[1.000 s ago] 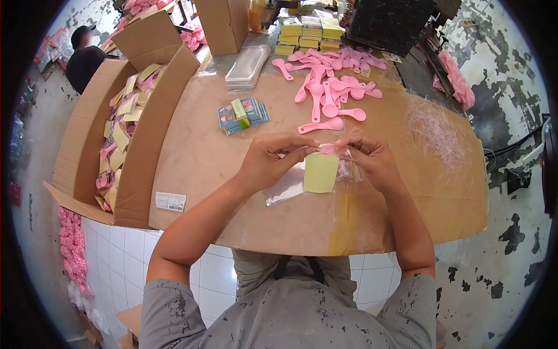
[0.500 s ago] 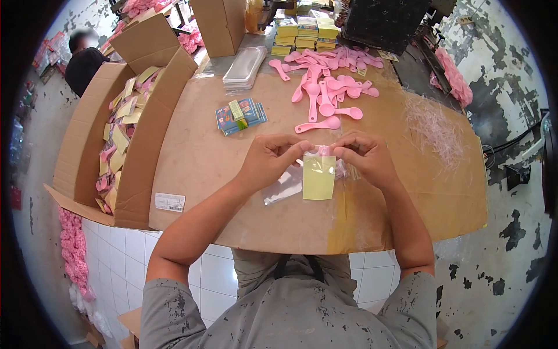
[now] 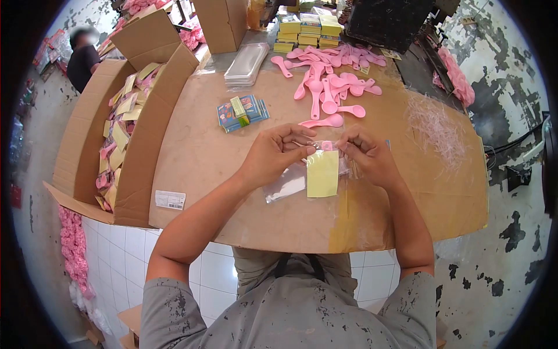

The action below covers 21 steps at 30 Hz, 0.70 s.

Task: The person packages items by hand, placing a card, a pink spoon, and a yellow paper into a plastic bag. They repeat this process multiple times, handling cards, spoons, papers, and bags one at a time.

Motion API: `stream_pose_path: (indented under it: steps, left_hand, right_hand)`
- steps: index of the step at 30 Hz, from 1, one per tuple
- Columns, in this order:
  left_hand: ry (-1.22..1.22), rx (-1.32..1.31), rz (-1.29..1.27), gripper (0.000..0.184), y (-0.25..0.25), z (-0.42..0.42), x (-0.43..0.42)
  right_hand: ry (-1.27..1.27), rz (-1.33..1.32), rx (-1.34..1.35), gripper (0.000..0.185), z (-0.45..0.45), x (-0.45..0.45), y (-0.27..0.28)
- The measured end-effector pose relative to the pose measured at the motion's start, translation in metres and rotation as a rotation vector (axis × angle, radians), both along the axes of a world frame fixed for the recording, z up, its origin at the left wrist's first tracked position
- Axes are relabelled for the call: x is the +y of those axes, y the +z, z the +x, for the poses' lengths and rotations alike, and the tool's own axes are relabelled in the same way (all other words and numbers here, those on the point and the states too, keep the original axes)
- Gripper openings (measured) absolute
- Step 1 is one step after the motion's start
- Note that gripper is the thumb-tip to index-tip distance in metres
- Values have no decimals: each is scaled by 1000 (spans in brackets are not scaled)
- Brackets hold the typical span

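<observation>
A small clear plastic bag hangs between my hands above the cardboard-covered table. Inside it are a pale yellow card and a pink piece, probably a spoon's handle end, showing at the top. My left hand pinches the bag's upper left corner. At the upper right corner, my right hand has thumb and fingertips pressed together; the exact grip there is too small to make out. Other clear bags lie on the table beneath my left hand. Just beyond my fingers lies a pink spoon.
Beyond are piled pink spoons, banded blue cards, stacked clear bags and card stacks. An open carton of filled bags stands left. Clear strips lie right. A person is far left.
My hands have shifted slightly, and the fingers have moved at the bag's top corners. The pink piece now sits a little higher in view. The person at far left has moved slightly.
</observation>
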State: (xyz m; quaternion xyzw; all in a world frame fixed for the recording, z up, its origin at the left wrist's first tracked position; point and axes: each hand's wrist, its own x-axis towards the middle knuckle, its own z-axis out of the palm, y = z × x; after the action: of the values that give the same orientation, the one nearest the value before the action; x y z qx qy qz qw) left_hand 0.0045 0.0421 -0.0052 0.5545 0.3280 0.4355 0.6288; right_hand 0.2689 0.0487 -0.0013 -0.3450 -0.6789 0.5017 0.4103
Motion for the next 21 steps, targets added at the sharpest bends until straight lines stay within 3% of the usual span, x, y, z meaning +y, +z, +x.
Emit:
stream_pose_path:
  steps: [3, 9, 16, 21]
  left_hand:
    - [16, 9, 28, 31, 3, -1, -1]
    - [10, -10, 78, 35, 6, -4, 1]
    - [12, -62, 76, 30, 6, 1, -1]
    - [-179, 133, 79, 25, 12, -14, 4]
  right_hand:
    - [11, 390, -283, 17, -2, -1, 7]
    - [61, 26, -138, 31, -10, -15, 21]
    - [69, 71, -64, 32, -8, -14, 23]
    - [6, 134, 126, 29, -10, -12, 21]
